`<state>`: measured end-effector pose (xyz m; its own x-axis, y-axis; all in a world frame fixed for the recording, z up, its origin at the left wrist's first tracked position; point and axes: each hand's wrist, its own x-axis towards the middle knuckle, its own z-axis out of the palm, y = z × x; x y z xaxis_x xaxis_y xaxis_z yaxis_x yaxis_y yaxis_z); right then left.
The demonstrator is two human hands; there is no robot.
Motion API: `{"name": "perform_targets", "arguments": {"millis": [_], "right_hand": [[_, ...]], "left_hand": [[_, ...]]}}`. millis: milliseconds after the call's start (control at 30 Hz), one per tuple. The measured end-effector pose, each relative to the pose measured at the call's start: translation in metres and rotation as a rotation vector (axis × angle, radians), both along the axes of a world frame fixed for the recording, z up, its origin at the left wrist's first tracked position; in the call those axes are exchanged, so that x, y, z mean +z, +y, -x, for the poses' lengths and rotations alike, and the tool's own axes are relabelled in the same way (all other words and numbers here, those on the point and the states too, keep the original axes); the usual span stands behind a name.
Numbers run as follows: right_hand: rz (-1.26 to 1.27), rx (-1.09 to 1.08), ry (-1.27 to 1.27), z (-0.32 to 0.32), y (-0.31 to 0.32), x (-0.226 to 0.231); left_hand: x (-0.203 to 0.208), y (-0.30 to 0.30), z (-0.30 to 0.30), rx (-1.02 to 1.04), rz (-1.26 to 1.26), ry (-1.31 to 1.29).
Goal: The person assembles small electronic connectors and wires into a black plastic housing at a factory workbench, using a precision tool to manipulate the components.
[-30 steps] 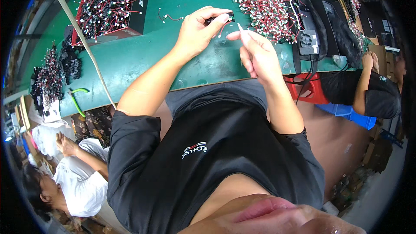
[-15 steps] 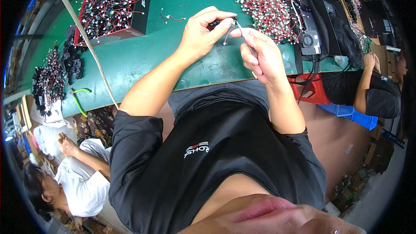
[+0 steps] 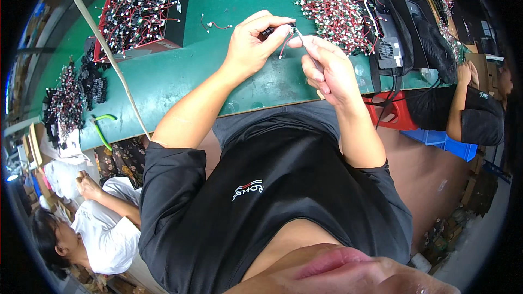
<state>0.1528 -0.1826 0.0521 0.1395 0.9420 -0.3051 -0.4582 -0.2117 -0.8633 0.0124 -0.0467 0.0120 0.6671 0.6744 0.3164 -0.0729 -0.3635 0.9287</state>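
My left hand [image 3: 251,43] and right hand [image 3: 327,71] have closed together; both now pinch the small wired connector [image 3: 287,30], so joining looks underway.

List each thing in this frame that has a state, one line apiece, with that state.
left hand: raised over the bench, pinching a small black connector.
right hand: raised, fingertips pinching a thin wire that meets the connector.
red and black box: open, full of wired parts.
loose wired piece: lying alone on the green bench.
heap of wired parts: piled loose on the bench.
green-handled tool: lying at the bench edge, unheld.
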Motion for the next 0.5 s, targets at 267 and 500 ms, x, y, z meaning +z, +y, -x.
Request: {"name": "perform_targets", "arguments": {"millis": [267, 500], "right_hand": [[0.019, -0.011, -0.408, 0.007, 0.004, 0.004], [-0.058, -0.071, -1.173, 0.012, 0.011, -0.006]], "left_hand": [[-0.005, 0.004, -0.001, -0.041, 0.012, -0.025], [-0.006, 0.002, -0.001, -0.03, 0.041, 0.028]]}}
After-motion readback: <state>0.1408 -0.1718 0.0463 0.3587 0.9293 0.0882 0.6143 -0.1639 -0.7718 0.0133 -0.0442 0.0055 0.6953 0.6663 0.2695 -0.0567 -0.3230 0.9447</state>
